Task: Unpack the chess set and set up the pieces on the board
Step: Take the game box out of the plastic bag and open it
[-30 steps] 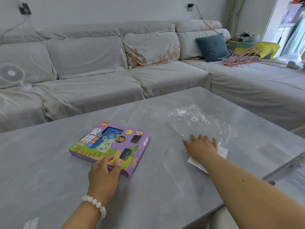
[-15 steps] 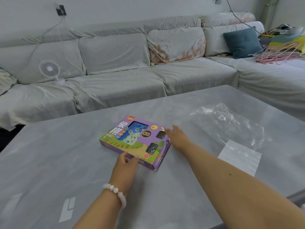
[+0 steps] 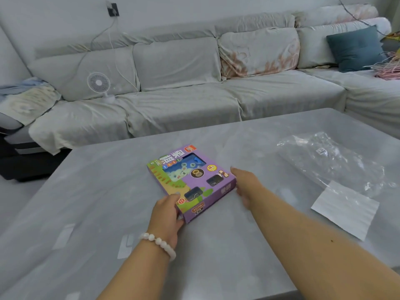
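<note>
A flat purple chess set box (image 3: 190, 180) with green and blue artwork lies closed on the grey table (image 3: 91, 213), slightly turned. My left hand (image 3: 167, 215), with a white bead bracelet on the wrist, grips the box's near left corner, thumb on top. My right hand (image 3: 246, 185) rests against the box's right side edge, fingers curled along it. No board or pieces are visible outside the box.
A crumpled clear plastic bag (image 3: 331, 161) and a white paper sheet (image 3: 346, 208) lie on the table to the right. A long grey sofa (image 3: 184, 98) runs behind, with a small white fan (image 3: 98, 83) and a blue cushion (image 3: 355, 48).
My right hand left the plastic bag and came across to the box's right edge. The box has turned a little between my hands. The camera view panned left.
</note>
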Demonstrator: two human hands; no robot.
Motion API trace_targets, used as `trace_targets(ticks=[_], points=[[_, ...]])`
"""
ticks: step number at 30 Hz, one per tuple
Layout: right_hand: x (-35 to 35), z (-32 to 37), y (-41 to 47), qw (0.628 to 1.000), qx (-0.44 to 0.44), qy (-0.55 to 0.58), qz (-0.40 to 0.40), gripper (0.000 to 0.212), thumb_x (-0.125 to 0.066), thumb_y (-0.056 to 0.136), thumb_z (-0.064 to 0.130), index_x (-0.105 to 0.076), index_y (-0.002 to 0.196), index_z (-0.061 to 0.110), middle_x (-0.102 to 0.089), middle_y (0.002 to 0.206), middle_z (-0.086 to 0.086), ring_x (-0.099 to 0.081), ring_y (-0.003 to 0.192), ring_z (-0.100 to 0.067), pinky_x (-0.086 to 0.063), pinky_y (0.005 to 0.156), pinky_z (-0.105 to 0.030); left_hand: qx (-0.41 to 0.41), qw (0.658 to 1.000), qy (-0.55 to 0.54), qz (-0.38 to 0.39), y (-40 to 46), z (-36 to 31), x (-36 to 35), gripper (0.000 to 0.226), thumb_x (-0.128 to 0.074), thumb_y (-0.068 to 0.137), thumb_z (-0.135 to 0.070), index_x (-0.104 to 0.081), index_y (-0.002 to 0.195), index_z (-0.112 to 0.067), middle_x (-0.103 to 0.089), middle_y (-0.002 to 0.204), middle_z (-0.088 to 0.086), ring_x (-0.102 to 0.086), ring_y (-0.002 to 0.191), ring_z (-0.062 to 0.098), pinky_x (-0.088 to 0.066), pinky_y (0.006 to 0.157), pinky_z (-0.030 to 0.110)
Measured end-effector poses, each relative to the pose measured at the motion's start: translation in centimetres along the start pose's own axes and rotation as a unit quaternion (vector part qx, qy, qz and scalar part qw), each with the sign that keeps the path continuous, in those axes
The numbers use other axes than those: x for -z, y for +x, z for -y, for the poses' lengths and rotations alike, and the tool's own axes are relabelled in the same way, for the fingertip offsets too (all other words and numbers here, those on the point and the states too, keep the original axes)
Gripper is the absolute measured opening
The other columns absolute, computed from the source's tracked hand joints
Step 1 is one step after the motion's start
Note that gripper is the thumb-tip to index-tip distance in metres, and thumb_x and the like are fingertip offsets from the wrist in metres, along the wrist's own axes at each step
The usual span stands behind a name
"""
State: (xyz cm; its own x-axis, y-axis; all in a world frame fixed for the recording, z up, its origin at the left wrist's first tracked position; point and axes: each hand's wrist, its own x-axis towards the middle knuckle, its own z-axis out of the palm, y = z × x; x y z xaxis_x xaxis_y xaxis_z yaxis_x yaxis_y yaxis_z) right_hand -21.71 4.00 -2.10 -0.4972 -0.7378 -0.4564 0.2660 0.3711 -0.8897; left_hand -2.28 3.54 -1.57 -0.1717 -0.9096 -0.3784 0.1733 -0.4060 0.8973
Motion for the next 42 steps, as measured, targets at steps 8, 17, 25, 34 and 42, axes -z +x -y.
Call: trace_targets(ticks=[8, 17, 25, 34, 42], points=[[0.2, -0.5, -1.7, 0.998, 0.012, 0.056, -0.013, 0.024, -0.055, 0.093, 0.019, -0.046, 0.070, 0.015, -0.046, 0.064, -0.005, -0.039, 0.057, -0.014, -0.031, 0.056, -0.026, -0.014, 0.998, 0.044, -0.036, -1.0, 0.2, 0.7, 0.020, -0.063, 0.069, -0.026, -0.061, 0.081, -0.010, -0.062, 0.084, 0.015, -0.057, 0.076, 0.026, -0.045, 0.077, 0.037], [-0.1, 0.5, -3.3, 0.975, -0.033, 0.218, -0.016, 0.006, -0.053, 0.087, -0.003, -0.051, 0.084, 0.002, -0.054, 0.074, -0.014, -0.055, 0.063, -0.024, -0.052, 0.061, -0.035, -0.115, 0.956, 0.250, -0.100, -1.0, 0.0, 1.9, 0.047, -0.070, 0.081, -0.030, -0.050, 0.122, -0.018, -0.053, 0.120, -0.001, -0.054, 0.109, 0.018, -0.044, 0.095, 0.033], [-1.3, 2.5, -5.1, 0.972, 0.010, 0.228, 0.049, 0.026, -0.044, 0.098, 0.028, -0.046, 0.102, 0.002, -0.062, 0.088, -0.019, -0.063, 0.091, -0.035, -0.052, 0.090, -0.043, -0.224, 0.887, 0.402, -0.028, -1.0, -1.0, 0.8, 0.030, -0.065, 0.086, -0.034, -0.064, 0.112, -0.019, -0.064, 0.104, -0.003, -0.059, 0.089, 0.013, -0.042, 0.051, 0.003], [-1.7, -0.4, -4.3, 0.990, 0.135, -0.006, 0.045, 0.015, -0.040, 0.092, 0.009, -0.051, 0.082, 0.012, -0.066, 0.089, -0.011, -0.060, 0.077, -0.020, -0.045, 0.068, -0.027, -0.265, 0.766, 0.585, -0.033, 1.1, -0.7, 0.6, 0.036, -0.049, 0.091, -0.049, -0.055, 0.119, -0.028, -0.066, 0.105, -0.008, -0.062, 0.094, 0.016, -0.051, 0.078, 0.030], [-1.5, -2.9, -3.3, 0.854, 0.296, -0.422, 0.070, 0.030, -0.043, 0.077, 0.002, -0.053, 0.101, 0.018, -0.059, 0.107, -0.003, -0.052, 0.095, -0.022, -0.044, 0.079, -0.032, -0.276, 0.641, 0.712, 0.079, 3.4, -0.6, 0.8, 0.069, -0.057, 0.081, -0.002, -0.040, 0.133, -0.043, -0.035, 0.140, -0.003, -0.041, 0.124, 0.022, -0.043, 0.097, 0.033]])
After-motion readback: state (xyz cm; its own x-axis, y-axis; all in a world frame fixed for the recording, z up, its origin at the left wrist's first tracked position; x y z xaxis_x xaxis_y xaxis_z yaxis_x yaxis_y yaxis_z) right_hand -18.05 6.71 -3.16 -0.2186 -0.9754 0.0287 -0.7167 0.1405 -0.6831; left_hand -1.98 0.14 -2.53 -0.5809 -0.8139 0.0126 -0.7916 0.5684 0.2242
